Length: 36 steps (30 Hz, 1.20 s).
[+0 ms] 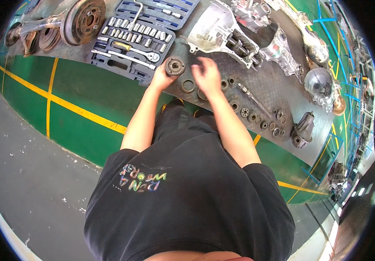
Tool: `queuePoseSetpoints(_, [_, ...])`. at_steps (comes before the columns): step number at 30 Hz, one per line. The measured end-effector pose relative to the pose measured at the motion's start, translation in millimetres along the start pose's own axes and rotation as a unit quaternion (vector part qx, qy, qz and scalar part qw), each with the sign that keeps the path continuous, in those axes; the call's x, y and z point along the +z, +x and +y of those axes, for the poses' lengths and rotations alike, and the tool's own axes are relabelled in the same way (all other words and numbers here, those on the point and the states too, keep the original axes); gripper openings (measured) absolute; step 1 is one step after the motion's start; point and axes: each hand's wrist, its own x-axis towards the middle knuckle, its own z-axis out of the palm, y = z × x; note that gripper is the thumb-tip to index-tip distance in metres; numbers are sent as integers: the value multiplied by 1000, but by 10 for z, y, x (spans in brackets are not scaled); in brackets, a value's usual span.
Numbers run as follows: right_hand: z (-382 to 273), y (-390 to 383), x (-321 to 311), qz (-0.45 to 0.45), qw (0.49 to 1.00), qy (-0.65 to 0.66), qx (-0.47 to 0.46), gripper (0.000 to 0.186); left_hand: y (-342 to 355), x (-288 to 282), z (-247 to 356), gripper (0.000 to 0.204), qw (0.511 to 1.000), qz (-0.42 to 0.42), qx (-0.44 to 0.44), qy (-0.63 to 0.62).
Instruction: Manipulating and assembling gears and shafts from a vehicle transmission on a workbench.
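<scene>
My left hand point(162, 80) is closed round the side of a dark metal gear hub point(175, 66), whose ringed face with a central hole points up. To its right, apart from the hub, hovers my right hand point(208, 77). Its fingers are slightly blurred but spread, and nothing shows between them. On the metal bench point(222, 65) below lies a metal ring point(188, 86), just left of my right hand. Another ring point(201, 94) is partly covered by that hand. Several small gears and bearings point(245, 112) run in rows to the right, beside a long thin shaft point(254, 100).
An open socket set case point(122, 71) with a ratchet point(152, 56) lies left of my hands. Beyond them stand an opened gearbox housing point(211, 24) and another casing point(281, 52). An axle with brake drums point(83, 21) occupies the far left; a dark housing point(305, 128) sits far right.
</scene>
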Motion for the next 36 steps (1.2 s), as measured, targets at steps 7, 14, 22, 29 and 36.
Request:
queuePoseSetpoints(7, [1062, -214, -531, -255, 865, -413, 125, 60, -42, -9, 59, 65, 1000, -15, 19, 5])
queuePoseSetpoints(14, [1051, -52, -501, -290, 829, -475, 55, 43, -65, 2, 65, 65, 1000, -6, -3, -10])
queuePoseSetpoints(22, [1148, -229, -637, -133, 976, -125, 115, 73, 18, -14, 82, 62, 1000, -1, -12, 3])
queuePoseSetpoints(29, [943, -488, -536, -61, 879, 375, 288, 45, 23, -54, 82, 55, 999, 17, -34, -6])
queuePoseSetpoints(36, [1124, -552, -500, -86, 729, 608, 301, 30, 45, -33, 145, 56, 999, 31, -32, 1])
